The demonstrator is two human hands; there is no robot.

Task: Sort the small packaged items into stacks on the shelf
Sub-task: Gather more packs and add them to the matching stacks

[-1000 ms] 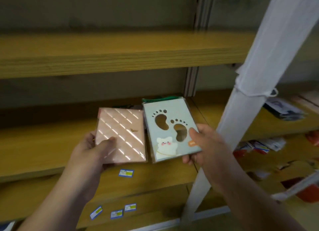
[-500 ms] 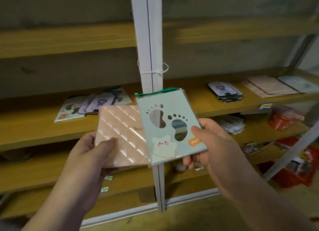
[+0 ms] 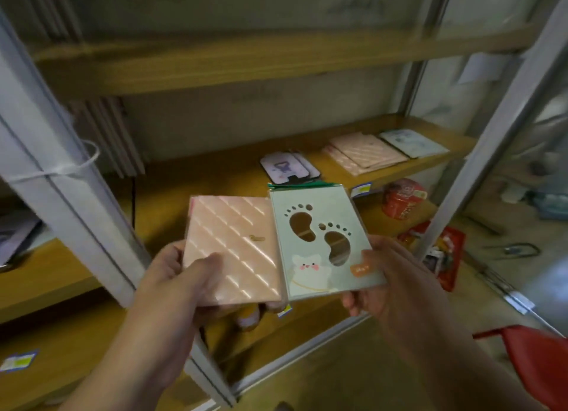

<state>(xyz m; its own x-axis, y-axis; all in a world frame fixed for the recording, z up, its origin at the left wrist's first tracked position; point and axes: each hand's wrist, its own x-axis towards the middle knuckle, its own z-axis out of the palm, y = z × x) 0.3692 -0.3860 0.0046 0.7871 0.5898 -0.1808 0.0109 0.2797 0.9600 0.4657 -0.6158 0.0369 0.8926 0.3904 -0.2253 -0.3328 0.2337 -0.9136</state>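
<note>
— Packets, two of them, one in each of my hands. What do you want to know?

— What do they look like?

— My left hand (image 3: 181, 283) grips a pink packet (image 3: 233, 250), thumb curled over its near corner, fingers underneath. It is glossy, with a quilted pattern of diagonal lines that catch the light, and a small gold mark near its right edge. My right hand (image 3: 390, 278) pinches a pale green packet (image 3: 322, 241) at its lower right corner, thumb on top by an orange label. That one has two footprint cut-outs with little toe dots, a white cartoon animal with pink cheeks at the bottom, and a dark green strip along its top edge.

— How do the two sit?

— Side by side, the green one's left edge overlapping the pink one's right edge, both tilted face up towards me.

— And the shelf?

— Wooden shelf (image 3: 384, 177) at one o'clock from the packets. On it lies a pink stack (image 3: 365, 157) of the same quilted kind, a pale green stack (image 3: 412, 141) just beside it towards two o'clock, and a purple-printed stack (image 3: 285, 169) nearer, at twelve. A white upright (image 3: 61, 177) stands at nine o'clock, a red bag (image 3: 402, 197) on the lower level at two.
</note>
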